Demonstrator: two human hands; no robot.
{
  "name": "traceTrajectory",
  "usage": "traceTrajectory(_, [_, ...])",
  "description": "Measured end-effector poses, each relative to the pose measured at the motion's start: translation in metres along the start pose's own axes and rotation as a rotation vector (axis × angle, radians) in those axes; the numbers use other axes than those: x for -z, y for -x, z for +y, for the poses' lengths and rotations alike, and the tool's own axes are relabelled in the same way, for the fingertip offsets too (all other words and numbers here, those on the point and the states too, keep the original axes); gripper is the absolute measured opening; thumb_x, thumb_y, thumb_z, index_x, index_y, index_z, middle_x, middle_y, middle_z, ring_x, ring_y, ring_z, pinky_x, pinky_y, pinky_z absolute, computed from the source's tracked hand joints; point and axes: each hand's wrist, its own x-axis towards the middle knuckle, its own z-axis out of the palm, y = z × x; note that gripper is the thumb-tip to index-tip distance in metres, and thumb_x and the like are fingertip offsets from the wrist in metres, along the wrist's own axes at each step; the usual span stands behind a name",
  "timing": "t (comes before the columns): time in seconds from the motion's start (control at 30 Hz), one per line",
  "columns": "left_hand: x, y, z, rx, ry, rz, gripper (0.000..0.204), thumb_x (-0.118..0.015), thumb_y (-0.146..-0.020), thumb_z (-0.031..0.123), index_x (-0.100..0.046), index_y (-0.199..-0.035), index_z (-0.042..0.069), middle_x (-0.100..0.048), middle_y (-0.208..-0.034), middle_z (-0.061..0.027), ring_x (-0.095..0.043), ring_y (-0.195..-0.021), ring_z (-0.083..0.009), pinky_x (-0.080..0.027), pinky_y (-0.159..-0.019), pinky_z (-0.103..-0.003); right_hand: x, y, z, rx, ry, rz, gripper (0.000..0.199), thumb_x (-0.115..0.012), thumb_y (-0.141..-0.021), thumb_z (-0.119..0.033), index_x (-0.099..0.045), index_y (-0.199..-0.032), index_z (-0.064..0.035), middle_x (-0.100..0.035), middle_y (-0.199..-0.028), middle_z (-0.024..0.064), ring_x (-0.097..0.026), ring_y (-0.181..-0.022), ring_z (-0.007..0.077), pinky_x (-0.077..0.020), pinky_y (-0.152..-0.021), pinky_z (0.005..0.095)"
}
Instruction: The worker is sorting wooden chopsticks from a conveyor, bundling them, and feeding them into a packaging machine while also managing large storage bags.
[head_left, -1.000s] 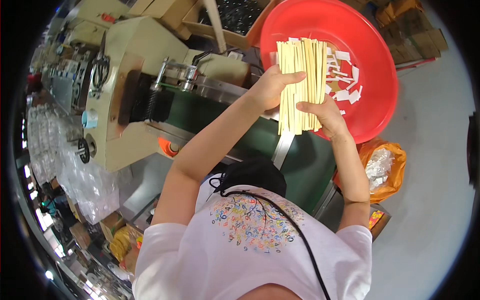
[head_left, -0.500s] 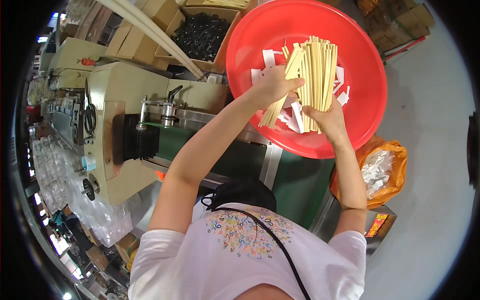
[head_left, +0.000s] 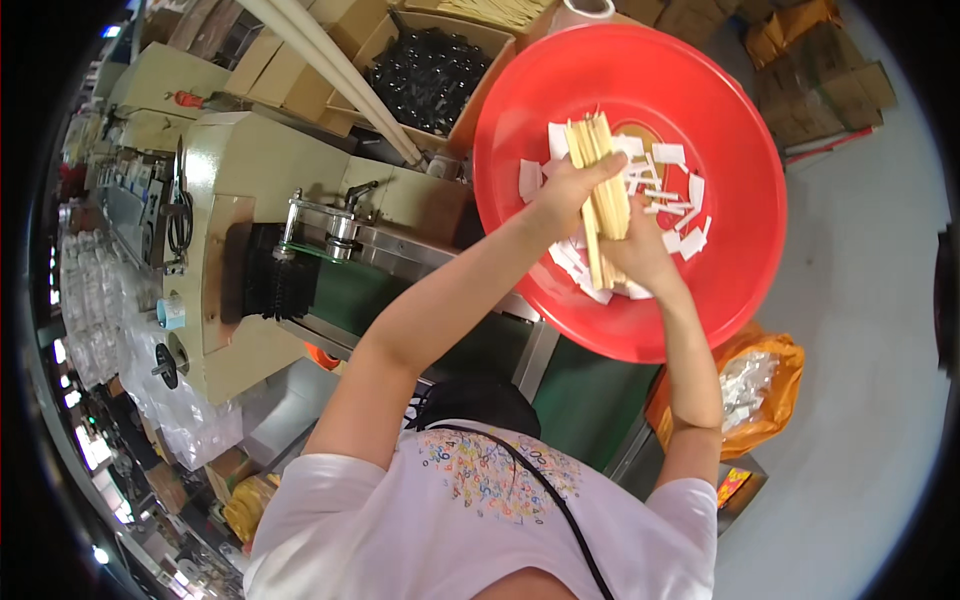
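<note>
A thick bundle of pale wooden chopsticks (head_left: 607,208) is between my two hands, above a large red basin (head_left: 735,260). My left hand (head_left: 570,197) closes round the bundle's left side, with the thumb across its front. From the lower right my right hand (head_left: 643,252) wraps the other side, and some of its fingers are hidden behind the sticks. A few sticks at the left stand slightly apart from the rest. Inside the basin, small white paper pieces (head_left: 690,195) lie scattered under and around the bundle.
A green conveyor belt (head_left: 590,385) with metal rails runs below the basin to a beige machine (head_left: 265,170) at left. Behind stands a carton of black packets (head_left: 428,80). An orange bag (head_left: 770,410) of clear plastic scraps sits at right, with brown cartons (head_left: 825,100) farther back.
The chopsticks, fanned out wide before, are now gathered into a tighter bundle. My hands have come closer together, and more white paper pieces show in the basin.
</note>
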Motion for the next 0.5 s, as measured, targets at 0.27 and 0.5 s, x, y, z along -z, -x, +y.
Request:
traceTrajectory(0.27, [0.038,-0.041,0.040,0.080,0.130,0.233,0.018,-0.060,-0.077,0.010,-0.057,-0.091,-0.001,-0.060,-0.074,-0.0118,-0.061,-0.064,-0.0227,-0.053,-0.060,-0.035,0.000,-0.075,-0.036,0.159,-0.033,-0.383,0.060,-0.059,-0.070,-0.014,-0.035,-0.122,0.0056,-0.055,-0.106,0.0183,-0.056,-0.099,0.0272,-0.0440,-0.084,0.0323])
traceTrajectory(0.5, [0.107,-0.161,0.136,-0.166,0.176,0.006,0.015,-0.056,-0.079,0.015,-0.054,-0.084,0.000,-0.058,-0.069,-0.0127,-0.059,-0.063,-0.0275,-0.052,-0.060,-0.040,0.068,-0.148,-0.072,-0.083,-0.304,-0.620,0.073,-0.065,-0.076,-0.026,-0.028,-0.133,0.0001,-0.050,-0.118,0.0136,-0.050,-0.106,0.0171,-0.0418,-0.089,0.0292])
